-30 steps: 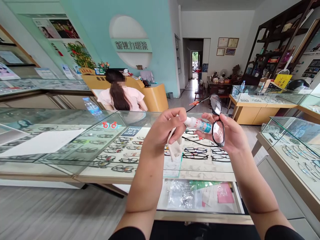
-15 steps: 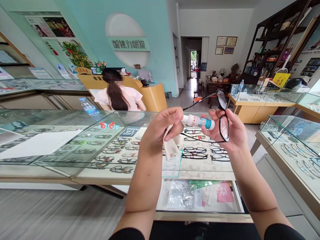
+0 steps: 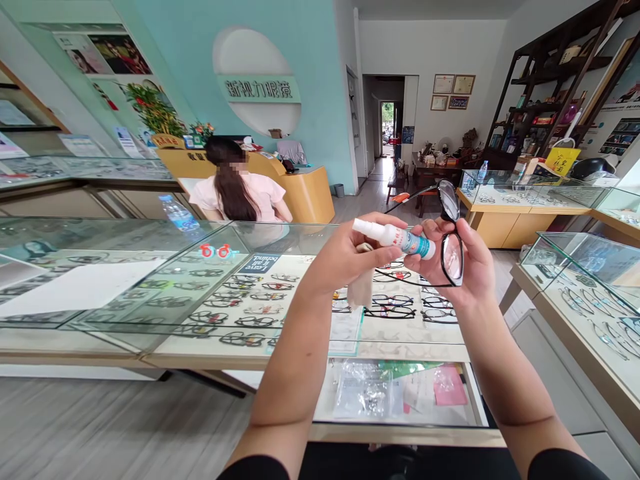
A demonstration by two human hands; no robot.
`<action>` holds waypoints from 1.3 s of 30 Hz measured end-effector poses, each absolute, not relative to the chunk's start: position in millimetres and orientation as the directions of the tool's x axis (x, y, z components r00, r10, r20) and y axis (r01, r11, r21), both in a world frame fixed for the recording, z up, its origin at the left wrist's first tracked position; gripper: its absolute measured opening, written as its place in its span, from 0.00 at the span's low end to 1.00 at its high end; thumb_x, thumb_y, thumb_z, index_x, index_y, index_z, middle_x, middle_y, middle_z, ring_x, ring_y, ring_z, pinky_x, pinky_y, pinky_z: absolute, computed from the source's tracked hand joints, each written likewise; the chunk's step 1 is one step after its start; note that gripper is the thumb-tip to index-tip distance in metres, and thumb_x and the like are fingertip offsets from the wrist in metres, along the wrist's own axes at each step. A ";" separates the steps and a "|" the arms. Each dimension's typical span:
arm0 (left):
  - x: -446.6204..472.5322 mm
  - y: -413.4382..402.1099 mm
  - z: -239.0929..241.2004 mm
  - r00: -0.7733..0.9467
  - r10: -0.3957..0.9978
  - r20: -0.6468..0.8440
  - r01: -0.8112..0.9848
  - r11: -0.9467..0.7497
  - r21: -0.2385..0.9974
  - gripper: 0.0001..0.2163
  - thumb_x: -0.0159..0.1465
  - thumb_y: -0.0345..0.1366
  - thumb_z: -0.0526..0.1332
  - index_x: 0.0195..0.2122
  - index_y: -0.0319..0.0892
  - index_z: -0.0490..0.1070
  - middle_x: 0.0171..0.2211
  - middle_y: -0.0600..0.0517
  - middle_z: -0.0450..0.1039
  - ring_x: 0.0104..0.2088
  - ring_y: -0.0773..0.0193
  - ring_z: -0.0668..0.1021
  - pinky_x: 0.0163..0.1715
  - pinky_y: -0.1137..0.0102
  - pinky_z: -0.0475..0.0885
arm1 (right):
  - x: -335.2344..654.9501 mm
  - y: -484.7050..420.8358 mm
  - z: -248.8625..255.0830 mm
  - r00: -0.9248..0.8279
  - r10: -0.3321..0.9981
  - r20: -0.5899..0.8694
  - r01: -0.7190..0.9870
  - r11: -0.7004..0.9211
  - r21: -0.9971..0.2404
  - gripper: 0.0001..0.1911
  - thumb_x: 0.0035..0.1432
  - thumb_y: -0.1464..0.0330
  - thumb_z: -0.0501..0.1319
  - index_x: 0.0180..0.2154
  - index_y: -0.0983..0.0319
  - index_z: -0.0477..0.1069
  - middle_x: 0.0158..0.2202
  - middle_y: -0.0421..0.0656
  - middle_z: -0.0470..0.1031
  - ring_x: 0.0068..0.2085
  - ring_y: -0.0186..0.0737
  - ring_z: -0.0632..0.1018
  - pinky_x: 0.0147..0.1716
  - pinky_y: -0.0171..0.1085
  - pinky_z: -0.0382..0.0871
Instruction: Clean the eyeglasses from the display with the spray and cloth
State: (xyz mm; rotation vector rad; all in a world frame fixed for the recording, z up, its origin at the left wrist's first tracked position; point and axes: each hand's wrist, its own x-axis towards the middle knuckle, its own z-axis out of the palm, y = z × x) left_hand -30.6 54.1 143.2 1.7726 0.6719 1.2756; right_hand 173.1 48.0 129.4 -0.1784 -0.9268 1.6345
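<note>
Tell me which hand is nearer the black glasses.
Right. The right hand holds the black glasses by the frame, lenses stacked upright. The left hand is beside them, apart, with a small spray bottle and a cloth.

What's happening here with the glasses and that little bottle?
A person stands at a glass display counter in an eyewear shop. Their right hand holds black-framed glasses up, while the left hand grips a small white spray bottle and a pale cloth beside the lenses. Another person sits behind the counter, facing away.
</note>
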 end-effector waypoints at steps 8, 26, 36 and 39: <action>-22.0 62.1 138.0 0.221 0.685 0.695 -0.140 -0.683 0.717 0.20 0.58 0.54 0.80 0.37 0.42 0.82 0.35 0.50 0.81 0.31 0.66 0.77 0.30 0.72 0.72 | 176.8 42.2 131.7 -0.373 0.856 0.358 -0.783 -0.084 -0.616 0.15 0.54 0.59 0.80 0.30 0.54 0.76 0.41 0.39 0.84 0.61 0.54 0.82 0.65 0.64 0.78; -32.2 60.7 149.2 0.090 0.828 0.554 -0.534 -0.429 0.728 0.11 0.53 0.37 0.69 0.28 0.45 0.65 0.18 0.63 0.52 0.15 0.74 0.60 0.18 0.75 0.65 | 177.2 38.8 133.0 -0.227 0.918 0.324 -0.506 0.173 -0.845 0.21 0.53 0.57 0.81 0.31 0.54 0.70 0.35 0.38 0.83 0.45 0.42 0.84 0.56 0.47 0.79; -30.7 71.9 140.0 0.207 0.837 0.506 -0.243 -0.457 0.856 0.41 0.62 0.82 0.41 0.14 0.47 0.54 0.11 0.56 0.49 0.12 0.69 0.58 0.15 0.67 0.60 | 161.1 37.3 125.3 -0.350 0.898 0.268 -0.454 0.088 -0.887 0.16 0.56 0.58 0.77 0.32 0.55 0.72 0.36 0.40 0.83 0.44 0.42 0.81 0.49 0.42 0.73; -26.9 73.1 135.2 0.143 0.833 0.534 -0.114 -0.522 0.845 0.40 0.64 0.79 0.45 0.15 0.47 0.58 0.12 0.55 0.51 0.14 0.67 0.60 0.17 0.66 0.58 | 158.9 34.7 125.3 -0.375 0.887 0.270 -0.454 0.078 -0.888 0.13 0.57 0.60 0.75 0.33 0.55 0.73 0.36 0.40 0.83 0.43 0.41 0.79 0.49 0.42 0.71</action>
